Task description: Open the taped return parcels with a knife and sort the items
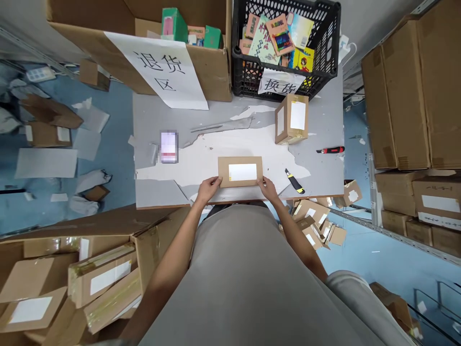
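A flat brown cardboard box [223, 166] with a white label on its upper face is at the front middle of the worktable [162, 190]. Its left lower corner is pinched by my left hand [208, 189]. At the right lower corner, my right hand [268, 188] grips it the same way. A yellow and black utility knife [295, 181] lies just right of my right hand. Farther right is a red and black utility knife [330, 150]. Behind them stands a taped brown carton [284, 120] with white labels.
Along the back stand a large cardboard box [212, 72] with a paper sign and a black plastic crate [241, 72] of small packs. A blurred phone-like screen [169, 146] lies left. A big carton [151, 245] of parcels is at lower left; stacked cartons [403, 96] rise at right.
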Action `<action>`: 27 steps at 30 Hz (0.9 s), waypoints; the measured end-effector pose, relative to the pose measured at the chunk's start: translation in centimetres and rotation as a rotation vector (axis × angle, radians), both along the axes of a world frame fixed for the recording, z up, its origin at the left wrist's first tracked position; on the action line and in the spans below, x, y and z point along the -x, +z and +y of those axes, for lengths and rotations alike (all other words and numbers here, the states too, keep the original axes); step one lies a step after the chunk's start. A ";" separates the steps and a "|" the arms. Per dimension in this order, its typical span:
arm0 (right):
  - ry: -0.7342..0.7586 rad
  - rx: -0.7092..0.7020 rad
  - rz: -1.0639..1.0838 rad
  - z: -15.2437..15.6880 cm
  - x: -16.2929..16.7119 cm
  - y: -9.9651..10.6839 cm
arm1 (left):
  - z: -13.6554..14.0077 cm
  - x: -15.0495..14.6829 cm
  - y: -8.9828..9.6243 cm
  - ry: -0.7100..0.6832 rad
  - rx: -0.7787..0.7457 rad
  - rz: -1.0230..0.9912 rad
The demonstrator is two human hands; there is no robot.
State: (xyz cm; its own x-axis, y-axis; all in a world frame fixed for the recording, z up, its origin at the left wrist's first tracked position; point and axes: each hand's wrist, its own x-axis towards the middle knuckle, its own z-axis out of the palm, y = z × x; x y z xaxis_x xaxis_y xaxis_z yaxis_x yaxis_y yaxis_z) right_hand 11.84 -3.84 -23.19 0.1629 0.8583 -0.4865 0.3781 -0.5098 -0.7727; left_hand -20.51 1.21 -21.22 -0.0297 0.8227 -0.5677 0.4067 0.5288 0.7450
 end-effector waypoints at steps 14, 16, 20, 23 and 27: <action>-0.124 0.065 0.128 -3.2 -1.4 -1.6 | -4.1 1.7 -2.1 0.203 0.096 -0.035; -0.112 0.060 0.127 -3.1 -0.9 -1.7 | -4.2 1.1 -2.3 0.135 0.061 -0.059; -0.098 0.013 0.106 -2.6 -0.1 -1.1 | -3.9 0.2 -2.1 0.054 0.028 -0.068; -0.108 -0.051 0.086 -2.2 -0.2 0.5 | -3.6 0.4 -0.9 0.069 -0.008 -0.060; -0.131 -0.223 0.013 -0.8 -0.7 3.4 | -2.8 1.0 1.5 0.109 -0.196 -0.084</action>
State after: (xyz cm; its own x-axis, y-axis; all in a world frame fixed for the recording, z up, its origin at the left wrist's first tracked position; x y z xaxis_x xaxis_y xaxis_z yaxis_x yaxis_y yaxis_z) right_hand 12.53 -4.64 -19.76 0.2750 0.9164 -0.2908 0.3090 -0.3707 -0.8758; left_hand -21.47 -1.59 -19.69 -0.0836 0.9121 -0.4014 0.2880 0.4077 0.8665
